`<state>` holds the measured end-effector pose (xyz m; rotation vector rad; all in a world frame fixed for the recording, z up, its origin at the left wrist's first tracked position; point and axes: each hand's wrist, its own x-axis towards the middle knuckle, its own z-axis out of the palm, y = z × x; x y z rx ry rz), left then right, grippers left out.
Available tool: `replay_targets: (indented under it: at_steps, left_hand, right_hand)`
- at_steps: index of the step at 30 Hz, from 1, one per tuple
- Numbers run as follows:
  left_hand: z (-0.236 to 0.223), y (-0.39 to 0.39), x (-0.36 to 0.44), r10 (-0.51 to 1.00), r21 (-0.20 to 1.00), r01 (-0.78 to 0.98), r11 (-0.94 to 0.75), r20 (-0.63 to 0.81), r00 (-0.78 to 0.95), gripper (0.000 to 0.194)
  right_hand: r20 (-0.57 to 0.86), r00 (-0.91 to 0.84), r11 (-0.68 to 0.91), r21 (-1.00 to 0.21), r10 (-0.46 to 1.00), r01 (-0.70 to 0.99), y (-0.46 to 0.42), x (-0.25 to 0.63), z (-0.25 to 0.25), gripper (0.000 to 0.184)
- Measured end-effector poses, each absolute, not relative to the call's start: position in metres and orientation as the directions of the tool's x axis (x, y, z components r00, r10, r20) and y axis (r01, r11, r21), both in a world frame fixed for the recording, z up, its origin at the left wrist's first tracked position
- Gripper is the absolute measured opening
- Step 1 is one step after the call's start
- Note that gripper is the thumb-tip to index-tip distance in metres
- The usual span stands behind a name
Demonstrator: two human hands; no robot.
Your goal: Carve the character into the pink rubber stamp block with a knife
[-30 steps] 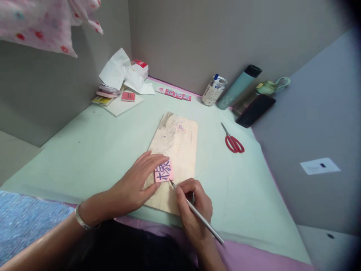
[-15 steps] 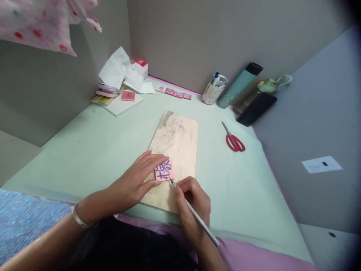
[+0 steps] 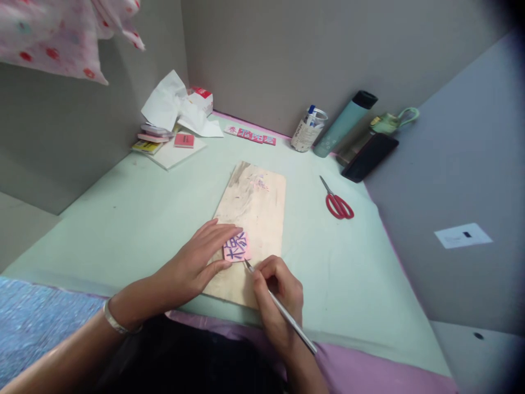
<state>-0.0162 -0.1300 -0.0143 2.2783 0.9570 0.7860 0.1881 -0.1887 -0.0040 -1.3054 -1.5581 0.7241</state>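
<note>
A square pink rubber carving block (image 3: 238,249) with a purple character drawn on it lies on a wooden board (image 3: 266,213). My left hand (image 3: 205,257) steadies the block, its thumb at the lower edge and its fingers over the upper left side. In my right hand (image 3: 281,290) is a silver craft knife (image 3: 287,314), gripped like a pen. The blade tip is at the block's lower edge, right of my left thumb; whether it cuts in cannot be made out. Small pink and purple shavings (image 3: 260,182) are scattered on the board's far end.
Red-handled scissors (image 3: 338,206) lie to the right. Behind are several small character blocks (image 3: 250,135), a can of pens (image 3: 308,131), a teal bottle (image 3: 346,123), a green-lidded bottle (image 3: 385,123) and a black phone (image 3: 370,157). Crumpled tissue (image 3: 166,101) and small pads (image 3: 152,137) sit back left.
The whole view has shifted slightly to the left. Both hands keep their hold, and the knife tip stays close to the block's lower edge.
</note>
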Motion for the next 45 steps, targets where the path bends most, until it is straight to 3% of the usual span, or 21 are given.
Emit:
replay_targets:
  at_steps: [11, 17, 24, 31, 34, 39, 45]
  left_hand:
    - [-0.016, -0.134, -0.016, 0.781, 0.648, 0.478, -0.592, 0.317, 0.537, 0.046]
    - [-0.014, -0.136, -0.012, 0.812, 0.64, 0.517, -0.568, 0.334, 0.479, 0.048]
    - [-0.011, -0.137, -0.008, 0.838, 0.637, 0.552, -0.538, 0.339, 0.427, 0.054]
    - [-0.013, -0.136, -0.003, 0.809, 0.561, 0.584, -0.587, 0.392, 0.438, 0.065]
    - [-0.013, -0.135, -0.002, 0.795, 0.535, 0.588, -0.607, 0.418, 0.44, 0.063]
    - [-0.012, -0.136, -0.001, 0.81, 0.554, 0.591, -0.586, 0.42, 0.41, 0.058]
    - [-0.012, -0.136, -0.001, 0.815, 0.574, 0.579, -0.579, 0.41, 0.409, 0.058]
  right_hand:
    - [0.281, 0.085, 0.221, -0.88, 0.956, 0.421, -0.188, 0.185, -0.002, 0.027]
    - [0.357, 0.117, 0.262, -0.838, 0.927, 0.479, -0.189, 0.183, -0.004, 0.027]
    - [0.518, 0.057, 0.388, -0.704, 0.853, 0.595, -0.194, 0.18, -0.012, 0.027]
    - [0.645, -0.02, 0.499, -0.57, 0.764, 0.653, -0.193, 0.178, -0.014, 0.027]
    - [0.613, 0.011, 0.464, -0.61, 0.79, 0.643, -0.193, 0.179, -0.013, 0.026]
    - [0.476, 0.171, 0.319, -0.774, 0.863, 0.547, -0.195, 0.181, -0.014, 0.025]
    - [0.509, 0.179, 0.343, -0.761, 0.842, 0.551, -0.2, 0.18, -0.015, 0.025]
